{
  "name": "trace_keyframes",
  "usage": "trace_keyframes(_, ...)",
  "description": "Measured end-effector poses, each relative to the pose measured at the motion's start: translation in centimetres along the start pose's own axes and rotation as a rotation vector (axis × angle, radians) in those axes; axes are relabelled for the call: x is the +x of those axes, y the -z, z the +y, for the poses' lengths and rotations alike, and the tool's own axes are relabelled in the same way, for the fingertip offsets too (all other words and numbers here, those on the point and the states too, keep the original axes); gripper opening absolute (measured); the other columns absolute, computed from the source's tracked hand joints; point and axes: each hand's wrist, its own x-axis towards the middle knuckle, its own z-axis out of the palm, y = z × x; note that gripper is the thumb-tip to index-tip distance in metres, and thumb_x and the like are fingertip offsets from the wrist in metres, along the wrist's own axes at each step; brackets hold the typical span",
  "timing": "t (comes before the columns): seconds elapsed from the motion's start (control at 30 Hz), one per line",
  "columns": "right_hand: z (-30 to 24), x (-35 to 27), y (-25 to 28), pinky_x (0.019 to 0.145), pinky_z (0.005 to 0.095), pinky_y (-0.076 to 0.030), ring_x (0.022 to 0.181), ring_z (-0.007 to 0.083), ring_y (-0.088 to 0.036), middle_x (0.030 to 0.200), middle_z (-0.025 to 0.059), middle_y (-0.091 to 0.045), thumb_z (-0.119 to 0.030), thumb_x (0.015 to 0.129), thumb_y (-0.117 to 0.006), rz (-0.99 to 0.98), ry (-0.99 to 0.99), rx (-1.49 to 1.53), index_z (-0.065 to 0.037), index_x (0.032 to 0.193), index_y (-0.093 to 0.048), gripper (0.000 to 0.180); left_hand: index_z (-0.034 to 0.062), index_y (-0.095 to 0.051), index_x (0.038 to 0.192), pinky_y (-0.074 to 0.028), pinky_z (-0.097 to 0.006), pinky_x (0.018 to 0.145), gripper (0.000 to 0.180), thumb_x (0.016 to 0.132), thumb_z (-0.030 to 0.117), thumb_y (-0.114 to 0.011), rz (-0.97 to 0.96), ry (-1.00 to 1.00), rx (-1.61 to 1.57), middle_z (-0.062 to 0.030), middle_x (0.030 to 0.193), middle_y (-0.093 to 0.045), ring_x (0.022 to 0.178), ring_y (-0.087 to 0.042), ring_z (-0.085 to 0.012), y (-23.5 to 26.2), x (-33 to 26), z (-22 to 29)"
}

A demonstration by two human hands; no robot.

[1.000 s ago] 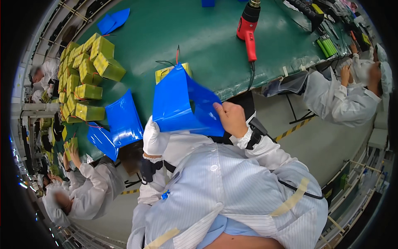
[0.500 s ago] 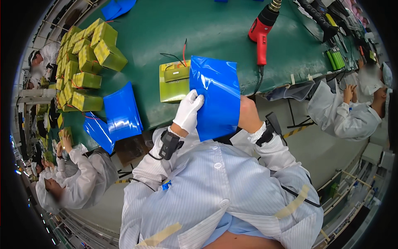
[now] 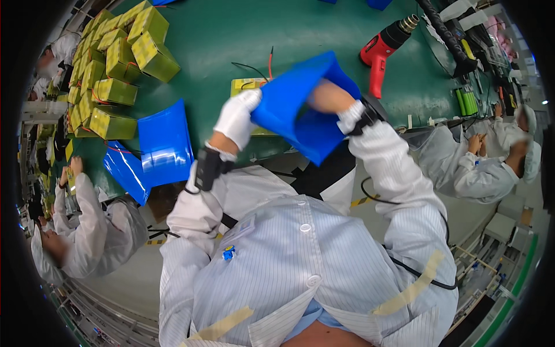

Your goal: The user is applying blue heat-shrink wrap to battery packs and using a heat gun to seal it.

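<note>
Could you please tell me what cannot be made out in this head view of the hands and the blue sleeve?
- Right hand: its fingers are inside the blue sleeve, so their grip is hidden.
- Yellow-green pack on the green table: mostly covered by the sleeve and the gloved left hand.
- Small green cells: too small to count.

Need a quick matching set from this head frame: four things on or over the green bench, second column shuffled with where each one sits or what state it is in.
Things:
1. blue sleeve
2. red heat gun
3. yellow-green packs
4. flat blue sheets

Places or states:
A. stacked at the bench's far left
B. held up by the gloved left hand, with the right hand pushed inside it
C. lying on the green bench to the right, nozzle pointing away
D. curled at the near bench edge, left of the person

Pairs: 1-B, 2-C, 3-A, 4-D
</note>
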Motion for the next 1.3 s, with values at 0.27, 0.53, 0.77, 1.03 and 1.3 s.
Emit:
trace_keyframes(0.27, -5.0, 11.3, 2.7, 0.079, 0.0408, -0.053, 0.09, 0.0318, -0.071, 0.097, 0.0182, -0.074, -0.036, 0.083, -0.072, -0.287, -0.533, 0.314, -0.002, 0.094, -0.077, 0.036, 0.0066, -0.066, 0.116, -0.054, -0.04, 0.079, 0.025, 0.101, 0.025, -0.06, 0.317, 0.205, -0.047, -0.0064, 0.102, -0.065, 0.09, -0.062, -0.0199, 7.1, 5.3, 1.8)
trace_keyframes(0.53, -6.8, 10.0, 1.1, 0.081, 0.0413, -0.054, 0.086, 0.0345, -0.07, 0.09, 0.0198, -0.072, -0.015, 0.074, -0.072, 0.04, -0.377, 0.29, -0.002, 0.094, -0.07, 0.024, 0.0088, -0.064, 0.124, -0.054, -0.045, 0.08, 0.029, 0.102, 0.026, -0.054, 0.425, 0.21, -0.077, -0.0042, 0.104, -0.065, 0.091, -0.062, -0.0212, 7.4, 4.0, 1.6)
trace_keyframes(0.77, -8.2, 11.8, 0.6, 0.09, 0.0473, -0.055, 0.106, 0.042, -0.067, 0.11, 0.0251, -0.07, -0.009, 0.077, -0.072, 0.095, -0.247, 0.034, -0.003, 0.105, -0.073, 0.029, 0.0102, -0.063, 0.098, -0.046, -0.035, 0.061, 0.015, 0.102, 0.019, -0.051, 0.468, 0.074, -0.123, 0.0027, 0.071, -0.048, 0.063, -0.05, -0.0127, 5.5, 3.3, 1.9)
trace_keyframes(1.03, -12.0, 12.9, 2.1, 0.078, 0.0464, -0.059, 0.092, 0.0382, -0.072, 0.098, 0.0204, -0.073, -0.014, 0.077, -0.068, -0.143, -0.078, -0.33, -0.005, 0.095, -0.076, 0.021, 0.007, -0.065, 0.103, -0.051, -0.031, 0.065, 0.024, 0.104, 0.028, -0.055, 0.598, -0.102, -0.173, -0.0039, 0.089, -0.065, 0.075, -0.061, -0.0155, 9.1, 2.0, -3.2)
trace_keyframes(1.3, -13.3, 9.7, 6.8, 0.079, 0.0473, -0.056, 0.093, 0.0374, -0.069, 0.094, 0.0168, -0.072, -0.005, 0.078, -0.069, -0.28, 0.126, -0.369, -0.008, 0.105, -0.071, 0.028, 0.0052, -0.056, 0.095, -0.038, -0.027, 0.054, 0.029, 0.106, 0.031, -0.051, 0.691, -0.139, -0.482, 0.0011, 0.065, -0.044, 0.056, -0.042, -0.0113, 5.5, -2.8, -5.5)
